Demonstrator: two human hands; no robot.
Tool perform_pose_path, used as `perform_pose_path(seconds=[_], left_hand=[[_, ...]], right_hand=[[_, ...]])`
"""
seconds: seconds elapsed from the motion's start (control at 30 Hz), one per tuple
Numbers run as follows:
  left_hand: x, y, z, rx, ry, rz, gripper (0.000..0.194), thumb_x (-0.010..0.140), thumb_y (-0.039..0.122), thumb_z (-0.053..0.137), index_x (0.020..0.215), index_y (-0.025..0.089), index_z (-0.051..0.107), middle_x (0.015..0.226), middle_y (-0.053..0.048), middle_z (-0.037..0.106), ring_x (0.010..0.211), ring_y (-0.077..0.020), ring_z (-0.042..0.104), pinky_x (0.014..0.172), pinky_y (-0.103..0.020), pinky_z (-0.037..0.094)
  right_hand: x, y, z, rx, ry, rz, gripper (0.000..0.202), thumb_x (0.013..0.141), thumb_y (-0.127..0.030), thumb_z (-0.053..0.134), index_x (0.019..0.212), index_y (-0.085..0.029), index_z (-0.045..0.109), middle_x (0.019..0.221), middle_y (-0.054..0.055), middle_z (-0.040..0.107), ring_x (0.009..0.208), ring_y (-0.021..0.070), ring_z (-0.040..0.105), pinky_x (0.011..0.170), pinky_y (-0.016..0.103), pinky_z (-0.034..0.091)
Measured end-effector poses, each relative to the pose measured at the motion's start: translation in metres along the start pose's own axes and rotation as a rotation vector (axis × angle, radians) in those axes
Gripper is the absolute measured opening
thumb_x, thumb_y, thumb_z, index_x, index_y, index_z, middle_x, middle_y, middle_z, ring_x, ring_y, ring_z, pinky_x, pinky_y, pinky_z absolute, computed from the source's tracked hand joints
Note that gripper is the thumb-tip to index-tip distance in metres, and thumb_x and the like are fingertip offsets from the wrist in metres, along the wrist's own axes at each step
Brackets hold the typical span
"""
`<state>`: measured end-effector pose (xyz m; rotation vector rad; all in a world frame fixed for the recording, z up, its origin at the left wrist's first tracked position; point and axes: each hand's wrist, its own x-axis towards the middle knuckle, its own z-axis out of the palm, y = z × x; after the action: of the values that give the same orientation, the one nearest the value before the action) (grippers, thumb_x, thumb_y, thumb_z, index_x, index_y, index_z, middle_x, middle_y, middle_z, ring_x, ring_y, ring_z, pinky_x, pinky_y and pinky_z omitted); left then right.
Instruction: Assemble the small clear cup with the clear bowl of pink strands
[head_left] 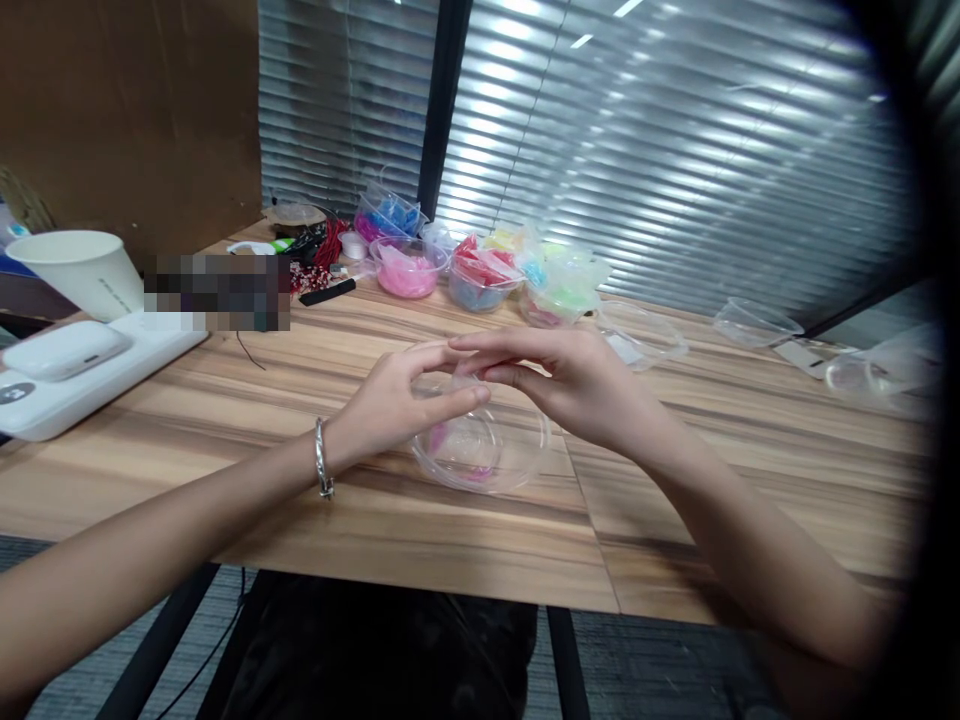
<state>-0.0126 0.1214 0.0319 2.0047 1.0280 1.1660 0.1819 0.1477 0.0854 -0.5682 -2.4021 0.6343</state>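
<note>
A clear round plastic bowl [525, 478] stands on the table in front of me, with a few pink bits [477, 473] inside. Above its far rim my left hand [409, 398] comes in from the left, a silver bracelet [321, 460] on the wrist. My right hand [551, 372] reaches in from the other side, and its fingertips meet those of the left. The fingers of both hands are drawn together in a pinch. Something small and see-through seems to lie between the fingertips, too faint to name.
Along the back stand plastic tubs of pink [409, 275], red and blue [484, 275], and green material [566, 285]. Clear lids and empty-looking tubs [757, 322] lie at right. On the left are a paper cup [90, 275], a white device [112, 370] and dark red strands [326, 250].
</note>
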Motion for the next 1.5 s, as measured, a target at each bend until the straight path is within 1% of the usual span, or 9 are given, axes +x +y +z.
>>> perform_pose_path(seconds=[0.17, 0.3, 0.47, 0.77, 0.9, 1.03, 1.2, 1.37, 1.5], left_hand=[[0.001, 0.0, 0.0, 0.044, 0.015, -0.007, 0.037, 0.083, 0.046, 0.066, 0.108, 0.02, 0.068, 0.108, -0.003, 0.071, 0.1, -0.0192, 0.065, 0.089, -0.029, 0.046], [0.0, 0.001, 0.0, 0.054, 0.009, -0.023, 0.034, 0.083, 0.045, 0.065, 0.106, 0.021, 0.069, 0.106, -0.003, 0.072, 0.097, -0.02, 0.066, 0.089, -0.031, 0.047], [0.0, 0.0, -0.001, 0.051, 0.0, -0.028, 0.035, 0.083, 0.045, 0.065, 0.108, 0.022, 0.068, 0.11, -0.003, 0.071, 0.101, -0.021, 0.065, 0.091, -0.032, 0.047], [0.0, 0.001, 0.0, 0.03, -0.014, -0.017, 0.036, 0.084, 0.046, 0.063, 0.108, 0.02, 0.068, 0.111, -0.004, 0.071, 0.104, -0.0213, 0.065, 0.092, -0.032, 0.047], [0.0, 0.0, 0.0, 0.033, -0.008, -0.013, 0.034, 0.084, 0.045, 0.064, 0.108, 0.021, 0.068, 0.109, -0.003, 0.072, 0.102, -0.0202, 0.065, 0.091, -0.031, 0.047], [0.0, 0.0, 0.0, 0.032, -0.01, -0.019, 0.034, 0.084, 0.046, 0.064, 0.106, 0.021, 0.069, 0.108, -0.002, 0.072, 0.101, -0.02, 0.065, 0.091, -0.031, 0.047], [0.001, 0.0, 0.0, -0.003, -0.023, -0.024, 0.037, 0.084, 0.045, 0.064, 0.11, 0.019, 0.067, 0.113, -0.005, 0.071, 0.106, -0.0217, 0.064, 0.095, -0.034, 0.047], [0.001, 0.001, 0.0, -0.023, -0.031, -0.027, 0.039, 0.084, 0.044, 0.065, 0.114, 0.02, 0.066, 0.118, -0.005, 0.069, 0.112, -0.0218, 0.062, 0.1, -0.035, 0.045], [0.001, 0.003, 0.0, -0.012, -0.028, -0.036, 0.037, 0.083, 0.044, 0.065, 0.112, 0.021, 0.067, 0.119, -0.004, 0.069, 0.113, -0.0216, 0.062, 0.1, -0.034, 0.044]], right_hand=[[0.0, 0.001, -0.002, -0.157, 0.057, -0.054, 0.037, 0.085, 0.0, 0.056, 0.112, -0.022, 0.068, 0.101, 0.0, 0.073, 0.091, 0.0146, 0.068, 0.079, 0.026, 0.055], [0.0, -0.001, -0.002, -0.131, 0.055, -0.027, 0.046, 0.08, 0.007, 0.052, 0.113, -0.021, 0.067, 0.095, -0.001, 0.074, 0.082, 0.0128, 0.069, 0.074, 0.024, 0.055], [0.0, -0.003, -0.003, -0.126, 0.055, -0.025, 0.044, 0.08, 0.007, 0.051, 0.11, -0.02, 0.068, 0.092, -0.001, 0.074, 0.081, 0.0125, 0.069, 0.074, 0.024, 0.054], [-0.001, -0.002, -0.003, -0.226, 0.049, -0.082, 0.033, 0.09, -0.01, 0.057, 0.119, -0.024, 0.065, 0.104, 0.001, 0.073, 0.094, 0.0154, 0.068, 0.082, 0.028, 0.052], [-0.001, -0.004, -0.003, -0.283, 0.041, -0.083, 0.032, 0.09, -0.01, 0.057, 0.118, -0.023, 0.065, 0.105, 0.002, 0.072, 0.095, 0.0166, 0.067, 0.083, 0.029, 0.052], [-0.002, -0.005, -0.003, -0.244, 0.058, -0.051, 0.031, 0.089, -0.011, 0.059, 0.116, -0.026, 0.066, 0.103, -0.001, 0.073, 0.091, 0.0159, 0.069, 0.082, 0.028, 0.053], [-0.004, -0.001, 0.0, -0.23, 0.076, -0.07, 0.037, 0.091, -0.007, 0.054, 0.119, -0.031, 0.064, 0.11, -0.003, 0.072, 0.099, 0.017, 0.067, 0.087, 0.031, 0.053], [-0.005, -0.007, 0.0, -0.235, 0.16, -0.028, 0.032, 0.093, -0.014, 0.053, 0.122, -0.027, 0.062, 0.114, 0.004, 0.067, 0.1, 0.019, 0.066, 0.087, 0.034, 0.055], [-0.007, -0.01, 0.001, -0.172, 0.183, -0.013, 0.032, 0.092, -0.018, 0.058, 0.124, -0.024, 0.06, 0.107, 0.004, 0.068, 0.092, 0.0181, 0.068, 0.083, 0.033, 0.056]])
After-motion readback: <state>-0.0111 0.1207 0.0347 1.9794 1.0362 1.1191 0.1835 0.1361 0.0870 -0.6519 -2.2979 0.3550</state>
